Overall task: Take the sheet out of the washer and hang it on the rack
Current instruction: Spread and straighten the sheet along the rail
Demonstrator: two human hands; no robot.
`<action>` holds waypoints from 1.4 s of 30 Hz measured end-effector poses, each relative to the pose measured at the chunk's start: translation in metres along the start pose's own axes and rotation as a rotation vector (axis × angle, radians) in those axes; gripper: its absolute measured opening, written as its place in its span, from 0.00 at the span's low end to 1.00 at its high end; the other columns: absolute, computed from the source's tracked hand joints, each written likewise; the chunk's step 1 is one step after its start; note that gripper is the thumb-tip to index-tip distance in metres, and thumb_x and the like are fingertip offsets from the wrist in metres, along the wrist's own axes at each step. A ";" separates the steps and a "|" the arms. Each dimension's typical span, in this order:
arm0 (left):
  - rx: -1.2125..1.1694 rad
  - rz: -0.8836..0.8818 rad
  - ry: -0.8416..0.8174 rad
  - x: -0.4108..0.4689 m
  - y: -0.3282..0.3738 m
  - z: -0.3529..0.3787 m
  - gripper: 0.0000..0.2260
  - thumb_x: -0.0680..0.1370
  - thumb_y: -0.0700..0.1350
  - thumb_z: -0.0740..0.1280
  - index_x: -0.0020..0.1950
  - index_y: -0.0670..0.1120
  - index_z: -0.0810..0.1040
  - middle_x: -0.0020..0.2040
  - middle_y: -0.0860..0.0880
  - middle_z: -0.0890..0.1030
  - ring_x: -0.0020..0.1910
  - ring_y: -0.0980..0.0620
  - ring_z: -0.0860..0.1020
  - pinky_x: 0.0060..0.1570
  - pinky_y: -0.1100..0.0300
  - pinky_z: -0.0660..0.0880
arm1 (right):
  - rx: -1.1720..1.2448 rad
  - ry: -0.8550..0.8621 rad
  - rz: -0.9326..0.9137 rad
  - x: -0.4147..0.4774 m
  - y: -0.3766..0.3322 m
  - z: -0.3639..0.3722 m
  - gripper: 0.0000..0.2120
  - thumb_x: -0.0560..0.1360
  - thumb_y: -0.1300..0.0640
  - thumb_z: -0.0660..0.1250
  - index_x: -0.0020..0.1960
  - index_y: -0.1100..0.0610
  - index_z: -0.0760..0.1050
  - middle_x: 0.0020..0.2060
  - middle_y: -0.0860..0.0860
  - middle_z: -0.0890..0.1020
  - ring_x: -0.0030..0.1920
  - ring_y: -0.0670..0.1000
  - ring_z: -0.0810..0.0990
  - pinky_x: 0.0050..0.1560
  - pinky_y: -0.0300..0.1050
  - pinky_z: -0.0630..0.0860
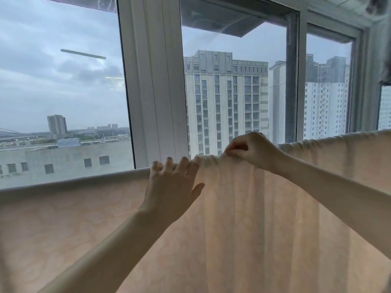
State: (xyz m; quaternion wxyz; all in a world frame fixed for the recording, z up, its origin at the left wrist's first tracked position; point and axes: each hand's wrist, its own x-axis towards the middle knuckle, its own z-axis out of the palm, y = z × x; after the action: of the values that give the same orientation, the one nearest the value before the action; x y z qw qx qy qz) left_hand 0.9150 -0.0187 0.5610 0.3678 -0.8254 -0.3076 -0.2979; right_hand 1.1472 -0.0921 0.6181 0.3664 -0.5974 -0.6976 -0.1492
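Pinching sheet [243, 218] top edge w/ right hand [251, 150] fingers; left hand [172, 182] fingers spread, flat on it.

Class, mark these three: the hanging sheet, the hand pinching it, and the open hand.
sheet [243, 218]: head view, on the draped front below the bunched top.
right hand [251, 150]: head view, on its knuckles.
left hand [171, 187]: head view, on its back.
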 end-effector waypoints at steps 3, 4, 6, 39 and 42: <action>-0.003 -0.012 -0.003 0.002 0.003 0.000 0.29 0.78 0.64 0.51 0.74 0.50 0.61 0.63 0.49 0.75 0.54 0.43 0.77 0.52 0.47 0.72 | -0.108 0.040 -0.013 0.001 0.001 0.001 0.05 0.75 0.60 0.69 0.48 0.55 0.83 0.41 0.42 0.83 0.42 0.35 0.78 0.50 0.26 0.69; -0.003 -0.014 -0.002 0.002 0.003 0.000 0.29 0.78 0.65 0.52 0.74 0.50 0.62 0.62 0.49 0.75 0.54 0.44 0.77 0.52 0.47 0.72 | -0.130 0.035 -0.013 0.001 0.000 0.001 0.05 0.76 0.60 0.68 0.47 0.55 0.83 0.40 0.42 0.82 0.41 0.35 0.77 0.49 0.25 0.68; -0.001 -0.021 0.006 0.001 0.003 -0.001 0.29 0.77 0.64 0.53 0.73 0.50 0.64 0.60 0.50 0.76 0.53 0.44 0.77 0.51 0.47 0.72 | -0.133 0.024 -0.006 0.000 0.000 -0.002 0.04 0.75 0.60 0.69 0.46 0.54 0.83 0.39 0.40 0.81 0.41 0.34 0.77 0.48 0.27 0.70; -0.085 -0.024 0.000 0.009 0.006 0.003 0.25 0.81 0.60 0.48 0.76 0.51 0.57 0.67 0.51 0.72 0.59 0.46 0.75 0.56 0.48 0.69 | -0.152 0.101 0.186 0.003 0.020 -0.012 0.02 0.76 0.60 0.67 0.46 0.54 0.78 0.41 0.46 0.81 0.45 0.45 0.78 0.51 0.39 0.72; -0.105 -0.005 0.003 0.016 0.017 0.005 0.26 0.81 0.60 0.49 0.77 0.50 0.53 0.71 0.50 0.68 0.61 0.45 0.73 0.58 0.47 0.68 | -0.180 0.109 0.215 0.001 0.026 -0.014 0.03 0.77 0.60 0.67 0.47 0.57 0.79 0.42 0.47 0.81 0.46 0.47 0.79 0.53 0.41 0.73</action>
State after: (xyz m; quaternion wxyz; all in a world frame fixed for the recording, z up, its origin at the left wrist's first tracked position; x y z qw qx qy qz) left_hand 0.9385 -0.0191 0.5623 0.3236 -0.8425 -0.2928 -0.3159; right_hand 1.1767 -0.0944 0.6225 0.3624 -0.6901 -0.5926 -0.2031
